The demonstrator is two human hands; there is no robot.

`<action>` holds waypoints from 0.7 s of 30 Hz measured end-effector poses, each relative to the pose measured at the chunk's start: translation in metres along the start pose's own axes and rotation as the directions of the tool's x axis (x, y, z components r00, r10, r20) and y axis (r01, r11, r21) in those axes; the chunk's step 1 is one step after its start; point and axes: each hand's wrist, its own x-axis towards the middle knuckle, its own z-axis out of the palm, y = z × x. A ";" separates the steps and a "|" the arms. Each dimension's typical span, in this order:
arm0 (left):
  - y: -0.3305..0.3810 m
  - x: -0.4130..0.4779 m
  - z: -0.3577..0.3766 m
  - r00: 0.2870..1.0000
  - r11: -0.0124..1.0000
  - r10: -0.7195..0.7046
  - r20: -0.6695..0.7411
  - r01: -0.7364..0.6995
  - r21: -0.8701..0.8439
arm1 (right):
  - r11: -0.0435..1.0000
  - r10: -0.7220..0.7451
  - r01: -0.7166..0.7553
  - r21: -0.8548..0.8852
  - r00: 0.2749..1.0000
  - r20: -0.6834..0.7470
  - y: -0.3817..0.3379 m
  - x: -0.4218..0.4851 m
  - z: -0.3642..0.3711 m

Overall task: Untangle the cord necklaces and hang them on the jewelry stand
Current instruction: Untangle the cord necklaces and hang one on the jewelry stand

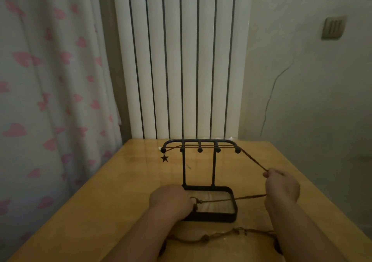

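While the left grip (171,199) rests knuckles-up on the near left corner of the jewelry stand (213,217), its curled fingers clench a looped, beaded end of a brown cord necklace (249,197) over the tray. The right grip (281,185) is raised to the right of the stand, wrist bent, and pinches the same cord between thumb and fingertip. From that pinch one run slants up to the rightmost peg and lies along all five pegs to the left end, where a star pendant (164,158) dangles. Another run crosses the tray to the left grip. A second necklace (239,231) lies slack on the counter (100,191) between the forearms, near the front edge. The stand sits mid-counter with bare surface to its left. The counter's far edge is near a white radiator (181,60), its left side faces a pink-patterned curtain (50,80), and its right side runs beside a wall (302,90).
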 end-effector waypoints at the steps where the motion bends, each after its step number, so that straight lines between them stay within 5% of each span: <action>1: -0.006 0.004 -0.003 1.000 0.997 -0.024 0.003 0.025 -0.074 | 1.000 0.014 -0.013 -0.026 1.000 0.020 0.005 -0.001 0.002; 5: -0.033 0.013 -0.015 0.987 0.885 -0.150 -0.058 0.108 -0.454 | 0.992 0.049 -0.035 -0.121 0.992 0.115 0.023 -0.010 0.011; 9: -0.052 0.015 -0.025 0.920 0.469 -0.388 -0.054 0.147 -0.871 | 0.978 0.009 0.038 -0.206 0.975 0.223 0.035 -0.023 0.015; 12: -0.060 0.017 -0.029 0.866 0.245 -0.493 -0.084 0.045 -0.969 | 0.947 -0.054 0.145 -0.287 0.951 0.303 0.037 -0.034 0.018; 17: -0.070 0.017 -0.043 0.791 0.135 -0.568 -0.228 -0.185 -0.974 | 0.915 -0.077 0.235 -0.328 0.900 0.430 0.036 -0.048 0.025; 21: -0.074 0.009 -0.066 0.717 0.236 -0.580 -0.386 -0.306 -0.922 | 0.925 -0.094 0.253 -0.285 0.876 0.473 0.030 -0.052 0.027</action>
